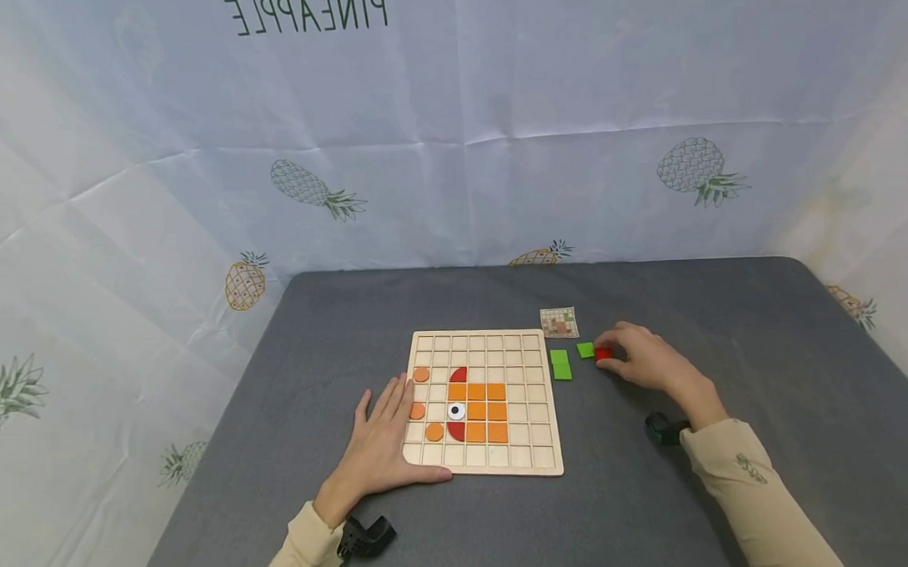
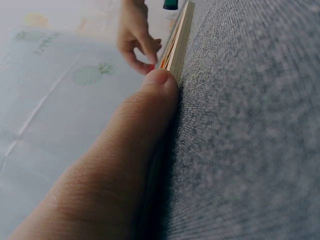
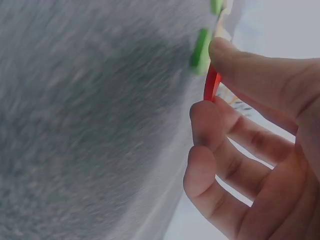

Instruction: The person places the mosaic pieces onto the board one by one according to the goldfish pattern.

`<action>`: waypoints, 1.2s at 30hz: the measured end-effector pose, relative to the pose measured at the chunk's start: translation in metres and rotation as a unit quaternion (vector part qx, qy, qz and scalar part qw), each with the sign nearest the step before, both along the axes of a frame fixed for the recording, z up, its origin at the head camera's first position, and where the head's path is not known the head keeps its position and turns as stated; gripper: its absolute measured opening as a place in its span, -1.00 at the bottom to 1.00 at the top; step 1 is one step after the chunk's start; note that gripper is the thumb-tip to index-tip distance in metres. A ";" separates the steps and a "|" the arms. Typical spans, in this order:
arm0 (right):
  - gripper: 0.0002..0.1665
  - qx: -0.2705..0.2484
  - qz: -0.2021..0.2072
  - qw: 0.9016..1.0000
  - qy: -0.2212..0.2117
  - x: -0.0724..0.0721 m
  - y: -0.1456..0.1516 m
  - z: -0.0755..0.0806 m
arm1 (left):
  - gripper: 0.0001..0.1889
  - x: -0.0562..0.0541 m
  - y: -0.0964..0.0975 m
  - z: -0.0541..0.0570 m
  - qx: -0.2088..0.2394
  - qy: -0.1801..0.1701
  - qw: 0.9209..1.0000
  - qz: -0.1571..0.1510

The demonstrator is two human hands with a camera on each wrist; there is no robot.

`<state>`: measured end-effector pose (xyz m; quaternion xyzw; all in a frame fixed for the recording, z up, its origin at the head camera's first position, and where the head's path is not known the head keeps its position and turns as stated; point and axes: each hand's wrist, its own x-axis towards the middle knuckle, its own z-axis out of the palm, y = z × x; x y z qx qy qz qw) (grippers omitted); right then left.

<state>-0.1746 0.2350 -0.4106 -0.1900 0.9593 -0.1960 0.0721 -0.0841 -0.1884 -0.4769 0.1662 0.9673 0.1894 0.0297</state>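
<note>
My right hand [image 1: 640, 358] pinches a red tile [image 3: 212, 84] between thumb and fingertips, right of the board. Against the lower left corner of a wooden grid board [image 1: 531, 460] rests my left hand [image 1: 380, 449], its thumb along the front edge and its fingers along the left side. In the board's cells lie several orange square tiles [image 1: 477, 411], orange round pieces [image 1: 433, 432], two red quarter-circle pieces [image 1: 457, 431] and a white eye disc [image 1: 456, 411]. The left wrist view shows the left thumb [image 2: 135, 120] touching the board's edge [image 2: 179, 47].
Green tiles [image 1: 560, 365] lie right of the board, one green tile [image 1: 586, 350] close to the right hand. A small patterned card [image 1: 559, 322] lies behind them on the dark grey table [image 1: 365, 303]. A pineapple-print cloth [image 1: 466, 191] hangs behind the table.
</note>
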 end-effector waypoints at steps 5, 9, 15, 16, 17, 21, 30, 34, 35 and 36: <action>-0.63 -0.016 0.015 1.000 0.008 0.007 -0.011 0.009 | 0.53 0.000 0.000 0.000 0.000 0.003 1.000 -0.001; -0.66 -0.028 0.032 0.999 0.017 0.015 -0.022 0.015 | 0.53 0.000 0.000 0.000 -0.001 0.001 1.000 0.000; -0.67 -0.037 0.053 0.998 0.020 0.024 -0.040 0.022 | 0.54 -0.001 0.001 0.001 -0.005 -0.001 1.000 0.001; -0.67 -0.038 0.058 0.997 0.022 0.026 -0.043 0.022 | 0.54 -0.001 0.001 0.001 -0.005 -0.001 1.000 0.002; -0.67 -0.037 0.060 0.997 0.022 0.027 -0.046 0.022 | 0.54 -0.001 0.001 0.001 -0.006 -0.002 1.000 0.002; -0.68 -0.041 0.075 0.996 0.031 0.033 -0.057 0.022 | 0.54 -0.001 0.001 0.001 -0.007 -0.003 1.000 0.003; -0.71 -0.047 0.104 0.993 0.031 0.043 -0.076 0.018 | 0.54 -0.001 0.001 0.000 -0.007 -0.003 1.000 0.002; -0.70 -0.042 0.109 0.993 0.019 0.047 -0.082 0.018 | 0.54 -0.001 0.001 0.000 -0.007 -0.002 1.000 0.002; -0.70 -0.042 0.111 0.993 0.017 0.048 -0.084 0.017 | 0.54 -0.001 0.001 0.000 -0.007 -0.002 1.000 0.002; -0.70 -0.042 0.113 0.993 0.015 0.048 -0.085 0.017 | 0.54 -0.001 0.001 0.000 -0.007 -0.002 1.000 0.002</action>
